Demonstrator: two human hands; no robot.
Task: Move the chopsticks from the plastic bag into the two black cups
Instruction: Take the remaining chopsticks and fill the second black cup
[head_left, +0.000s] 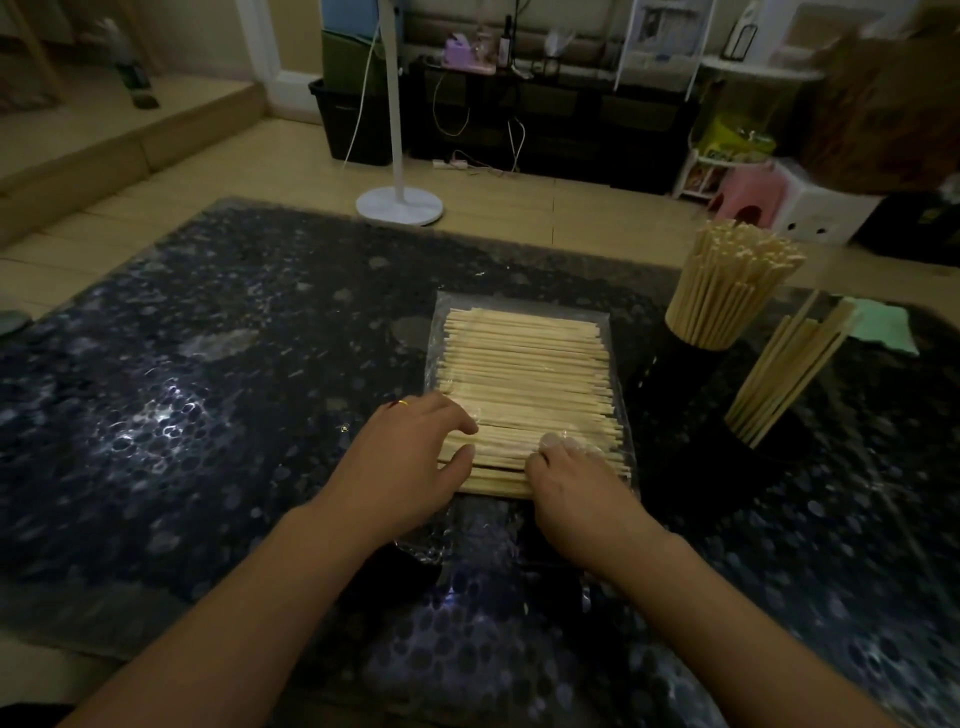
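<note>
Counter (208, 364), dark and speckled, carries a clear plastic bag (524, 312) lying flat at its middle, full of pale chopsticks (524, 364) laid crosswise. Toward the right edge stand two black cups: the far cup (685, 364) is packed tight with upright chopsticks, the near cup (769, 441) holds a small leaning bunch. At the bag's near end, the left hand (410, 457) pinches the chopsticks between curled fingers and thumb, while the right hand (576, 483) grips them through the plastic.
</note>
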